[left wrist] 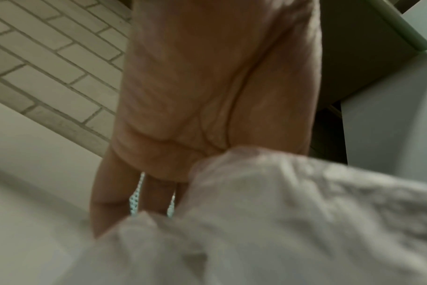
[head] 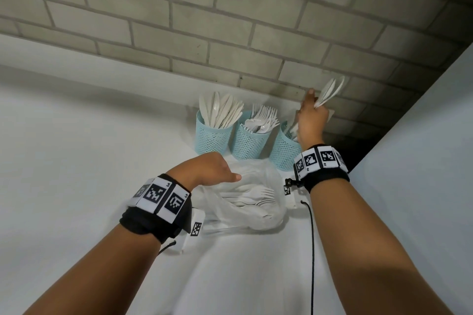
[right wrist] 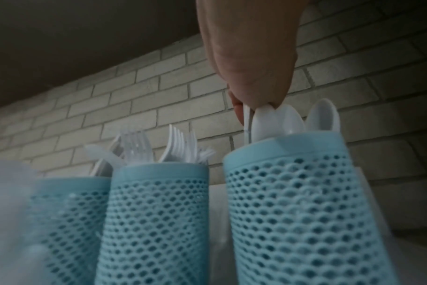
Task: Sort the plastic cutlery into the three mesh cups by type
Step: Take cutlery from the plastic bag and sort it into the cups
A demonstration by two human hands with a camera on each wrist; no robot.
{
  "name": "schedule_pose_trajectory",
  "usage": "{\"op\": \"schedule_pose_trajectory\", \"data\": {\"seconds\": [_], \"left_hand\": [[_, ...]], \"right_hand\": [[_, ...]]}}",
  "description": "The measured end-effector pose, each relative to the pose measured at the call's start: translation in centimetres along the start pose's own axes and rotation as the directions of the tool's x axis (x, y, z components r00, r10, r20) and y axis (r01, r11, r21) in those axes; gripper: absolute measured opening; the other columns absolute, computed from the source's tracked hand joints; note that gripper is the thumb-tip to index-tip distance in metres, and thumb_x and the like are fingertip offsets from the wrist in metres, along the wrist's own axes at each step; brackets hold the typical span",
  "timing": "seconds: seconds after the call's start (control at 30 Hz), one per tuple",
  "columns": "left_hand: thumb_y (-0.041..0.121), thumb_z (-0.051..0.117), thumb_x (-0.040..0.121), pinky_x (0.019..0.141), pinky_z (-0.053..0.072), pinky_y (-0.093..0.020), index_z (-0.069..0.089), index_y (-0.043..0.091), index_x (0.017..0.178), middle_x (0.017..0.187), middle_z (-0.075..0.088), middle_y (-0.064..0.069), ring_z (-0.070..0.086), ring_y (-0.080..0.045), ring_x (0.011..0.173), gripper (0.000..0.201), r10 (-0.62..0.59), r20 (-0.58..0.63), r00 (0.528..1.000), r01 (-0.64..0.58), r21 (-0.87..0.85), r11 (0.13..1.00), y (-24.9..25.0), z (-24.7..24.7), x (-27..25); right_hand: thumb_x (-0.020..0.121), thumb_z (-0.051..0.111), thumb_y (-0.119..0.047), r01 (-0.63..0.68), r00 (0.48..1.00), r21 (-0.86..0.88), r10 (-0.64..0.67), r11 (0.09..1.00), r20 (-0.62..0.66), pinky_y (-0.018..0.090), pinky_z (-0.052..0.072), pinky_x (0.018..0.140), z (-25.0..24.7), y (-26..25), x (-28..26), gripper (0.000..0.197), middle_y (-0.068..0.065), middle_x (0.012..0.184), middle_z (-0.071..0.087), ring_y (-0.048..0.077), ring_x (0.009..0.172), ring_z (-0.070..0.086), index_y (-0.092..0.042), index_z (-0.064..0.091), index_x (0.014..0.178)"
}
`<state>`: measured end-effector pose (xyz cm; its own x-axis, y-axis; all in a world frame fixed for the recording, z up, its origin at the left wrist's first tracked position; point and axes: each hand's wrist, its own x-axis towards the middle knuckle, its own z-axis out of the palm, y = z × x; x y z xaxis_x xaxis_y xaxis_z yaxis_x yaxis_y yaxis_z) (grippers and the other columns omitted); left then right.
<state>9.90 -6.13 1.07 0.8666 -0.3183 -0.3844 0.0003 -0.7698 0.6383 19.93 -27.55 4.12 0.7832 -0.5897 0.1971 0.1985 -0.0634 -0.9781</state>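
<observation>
Three light-blue mesh cups stand in a row by the brick wall: the left cup [head: 213, 135] [right wrist: 71, 202] holds knives, the middle cup [head: 249, 143] [right wrist: 156, 202] forks, the right cup [head: 282, 153] [right wrist: 293, 192] spoons. My right hand [head: 313, 107] [right wrist: 256, 102] pinches a small bunch of white spoons [head: 330, 91] over the right cup, bowls up and handle ends down at its rim. My left hand [head: 212, 169] [left wrist: 159, 192] rests with straight fingers on a clear plastic bag [head: 256, 202] [left wrist: 280, 221] of forks and other cutlery in front of the cups.
The cups stand on a white counter [head: 76, 161] against a grey brick wall [head: 230, 20]. A white panel [head: 422, 161] rises at the right, with a dark gap behind it. A black cable [head: 312, 250] hangs from my right wrist.
</observation>
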Motion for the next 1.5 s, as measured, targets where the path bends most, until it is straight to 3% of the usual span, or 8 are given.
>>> {"op": "schedule_pose_trajectory", "data": {"seconds": [0.37,0.67,0.83,0.93,1.0,1.13,1.3,1.5], "left_hand": [[0.043,0.056,0.09,0.071,0.035,-0.025,0.055,0.011,0.087,0.088,0.051,-0.007,0.045,-0.02,0.08,0.032,0.015,0.022,1.0,-0.015,0.025,1.0,0.1,0.0,-0.1],[0.038,0.057,0.09,0.084,0.044,-0.026,0.064,-0.002,0.105,0.115,0.062,-0.011,0.058,-0.024,0.106,0.043,0.014,0.026,1.0,-0.015,0.044,0.999,0.1,0.0,-0.3],[0.027,0.064,0.088,0.074,0.039,-0.019,0.064,0.003,0.105,0.112,0.06,-0.006,0.055,-0.019,0.106,0.03,0.035,-0.021,0.999,-0.034,0.039,0.999,0.3,0.2,-0.6],[0.02,0.069,0.084,0.083,0.041,-0.021,0.064,0.007,0.119,0.123,0.062,-0.005,0.057,-0.02,0.113,0.038,0.042,-0.085,0.996,-0.04,0.025,0.999,0.2,0.4,-0.7],[0.021,0.07,0.083,0.087,0.041,-0.023,0.063,0.008,0.119,0.124,0.061,-0.006,0.056,-0.021,0.114,0.039,0.04,-0.105,0.994,-0.034,0.053,0.998,0.1,0.6,-0.6],[0.036,0.068,0.083,0.099,0.034,-0.038,0.06,0.019,0.12,0.128,0.048,-0.006,0.034,-0.029,0.125,0.042,0.045,-0.272,0.961,0.066,0.388,0.919,0.4,1.5,-1.2],[0.024,0.065,0.085,0.095,0.035,-0.036,0.068,0.022,0.111,0.121,0.052,-0.002,0.043,-0.025,0.116,0.025,0.433,-0.235,0.87,-0.244,0.558,0.794,2.1,3.3,-1.4],[0.027,0.043,0.097,0.091,0.044,-0.031,0.06,0.001,0.115,0.116,0.063,-0.013,0.058,-0.027,0.107,0.036,0.303,0.036,0.952,-0.268,0.573,0.775,2.4,5.1,-0.6]], "right_hand": [[0.083,0.07,-0.018,0.05,0.996,-0.064,-0.046,0.997,0.074,0.034,0.056,0.072,-1.7,0.3,1.3,0.016,0.001,0.072,0.061,0.016,0.063,0.06,-0.019,0.056,0.076],[0.081,0.068,-0.005,0.174,0.982,-0.099,-0.166,0.98,0.087,0.031,0.049,0.096,-1.7,-0.3,0.7,0.038,-0.005,0.108,0.058,0.013,0.11,0.057,-0.02,0.053,0.112],[0.087,0.059,-0.008,0.323,0.946,-0.105,-0.318,0.941,0.064,0.026,0.05,0.089,-1.7,-2.3,-2.0,0.02,-0.003,0.1,0.062,0.009,0.096,0.059,-0.012,0.06,0.107],[0.092,0.053,-0.005,0.262,0.898,-0.097,-0.206,0.96,0.388,0.018,0.051,0.069,-2.3,-4.1,-5.1,0.014,-0.001,0.083,0.065,0.005,0.072,0.062,-0.015,0.062,0.089],[0.092,0.053,-0.007,0.255,0.77,-0.243,-0.045,0.936,0.636,0.017,0.051,0.066,-2.7,-4.8,-6.9,0.015,-0.001,0.081,0.068,0.005,0.068,0.062,-0.015,0.065,0.087],[0.087,0.063,-0.011,0.373,0.586,-0.546,0.265,0.75,0.765,0.025,0.051,0.073,-3.7,-3.6,-9.1,0.011,-0.004,0.086,0.07,0.009,0.077,0.063,-0.019,0.07,0.084],[0.085,0.067,-0.02,0.406,0.664,-0.763,0.412,0.502,0.624,0.029,0.044,0.088,-4.5,-0.8,-9.9,0.015,0.003,0.111,0.067,0.019,0.105,0.057,-0.018,0.072,0.099],[0.095,0.05,-0.019,0.459,0.688,-0.826,0.457,0.327,0.563,0.038,0.027,0.111,-4.7,0.2,-11.3,0.026,0.004,0.132,0.056,0.027,0.127,0.041,-0.023,0.066,0.115]]}}
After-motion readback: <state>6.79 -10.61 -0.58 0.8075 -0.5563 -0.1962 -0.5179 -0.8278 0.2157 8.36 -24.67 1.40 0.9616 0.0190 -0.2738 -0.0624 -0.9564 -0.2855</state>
